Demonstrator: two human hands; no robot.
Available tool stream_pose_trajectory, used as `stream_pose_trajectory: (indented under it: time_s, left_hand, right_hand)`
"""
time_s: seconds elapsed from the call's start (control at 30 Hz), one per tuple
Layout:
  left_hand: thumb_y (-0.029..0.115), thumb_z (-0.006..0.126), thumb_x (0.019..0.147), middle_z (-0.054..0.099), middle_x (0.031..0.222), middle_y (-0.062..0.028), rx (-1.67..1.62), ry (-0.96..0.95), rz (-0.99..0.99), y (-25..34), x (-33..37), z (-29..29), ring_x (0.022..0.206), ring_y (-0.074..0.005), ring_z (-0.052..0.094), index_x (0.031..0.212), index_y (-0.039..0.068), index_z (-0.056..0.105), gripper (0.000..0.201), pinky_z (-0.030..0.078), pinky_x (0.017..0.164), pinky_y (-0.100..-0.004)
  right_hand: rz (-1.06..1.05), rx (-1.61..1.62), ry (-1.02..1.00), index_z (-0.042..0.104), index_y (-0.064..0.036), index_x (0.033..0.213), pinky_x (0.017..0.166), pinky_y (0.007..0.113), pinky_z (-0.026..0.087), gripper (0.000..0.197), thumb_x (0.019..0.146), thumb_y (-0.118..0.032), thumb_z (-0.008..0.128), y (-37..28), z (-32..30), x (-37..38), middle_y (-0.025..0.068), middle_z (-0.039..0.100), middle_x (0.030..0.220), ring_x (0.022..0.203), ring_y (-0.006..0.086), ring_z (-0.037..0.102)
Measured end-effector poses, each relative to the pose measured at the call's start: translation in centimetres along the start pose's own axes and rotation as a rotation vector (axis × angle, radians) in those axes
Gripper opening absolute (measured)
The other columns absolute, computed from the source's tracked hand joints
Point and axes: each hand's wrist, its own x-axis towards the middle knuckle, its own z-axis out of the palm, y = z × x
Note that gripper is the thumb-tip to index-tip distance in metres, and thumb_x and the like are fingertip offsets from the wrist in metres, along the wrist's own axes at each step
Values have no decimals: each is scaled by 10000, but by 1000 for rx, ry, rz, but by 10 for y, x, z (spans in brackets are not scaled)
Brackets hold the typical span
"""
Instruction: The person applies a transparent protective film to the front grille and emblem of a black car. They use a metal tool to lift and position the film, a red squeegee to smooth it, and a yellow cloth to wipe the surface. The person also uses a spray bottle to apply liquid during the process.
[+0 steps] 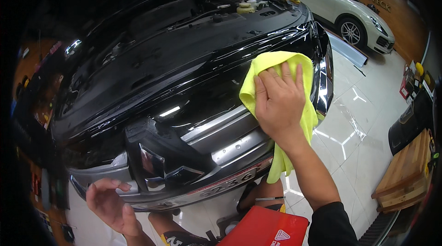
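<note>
Head view: from my remote seat I log the right hand (282, 103) laid over a yellow-green cloth (310, 109), fingers extended and slightly apart, pressing it against the front of a black car (209, 91) rather than clamping it. The cloth lies beneath that palm, bunched beyond the fingertips, its tail hanging below the wrist. Left hand (113, 204), well to the left and lower, is curled, thumb and fingers apart, apparently holding nothing; contact with the bodywork: cannot tell. Judgement: this pass calls for even palm pressure, loose edges tucked under so none drags. Silver trim (221, 132), left of and below the right hand, has what look like beads of liquid (238, 146) near it; I would follow its length with a dry face of cloth. Toward the headlight (326, 73), just right of the hand, I would lighten pressure round the curve; the tail could snag there
</note>
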Motion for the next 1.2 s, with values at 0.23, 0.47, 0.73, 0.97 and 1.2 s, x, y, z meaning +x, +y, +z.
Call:
stream_pose_trajectory:
  time_s: [0.23, 0.47, 0.73, 0.97, 1.2]
  left_hand:
    - [293, 745, 909, 595, 1178, -174, 23, -90, -1, 6, 4, 2, 947, -230, 594, 1622, 34, 308, 875, 506, 858, -378]
    - [311, 750, 892, 557, 1231, -168, -14, -133, 39, 8, 7, 13, 974, -224, 571, 1646, 18, 279, 936, 487, 868, -369]
    - [313, 752, 872, 579, 1254, -178, -10, -144, 26, 17, 7, 4, 985, -237, 601, 1672, 22, 220, 1004, 489, 891, -393]
    - [362, 767, 879, 577, 1279, -172, 78, -116, -30, 30, 1, -25, 984, -220, 606, 1671, 30, 235, 1010, 474, 896, -370]
    - [297, 753, 887, 584, 1289, -190, -144, -258, 58, 26, 13, 51, 970, -219, 613, 1671, 11, 221, 989, 478, 896, -374]
  right_hand:
    - [6, 100, -48, 704, -92, 897, 1218, 701, 284, 84, 869, -112, 628, -3, 2, -11, 114, 728, 917, 1090, 411, 691]
    - [-60, 256, 0, 691, -55, 944, 1254, 686, 219, 84, 926, -112, 632, -68, 16, -16, 156, 734, 1002, 1145, 445, 692]
    - [-78, 66, -53, 719, -22, 1007, 1222, 720, 267, 225, 878, -159, 596, -55, 15, -9, 207, 727, 1030, 1229, 439, 643]
    - [76, -159, -56, 725, -49, 990, 1229, 683, 271, 186, 927, -203, 642, 57, -3, 3, 179, 734, 1073, 1260, 453, 629]
    - [-134, 147, -1, 731, -32, 1010, 1244, 652, 294, 169, 927, -152, 646, -79, 15, -16, 170, 755, 1103, 1193, 376, 682]
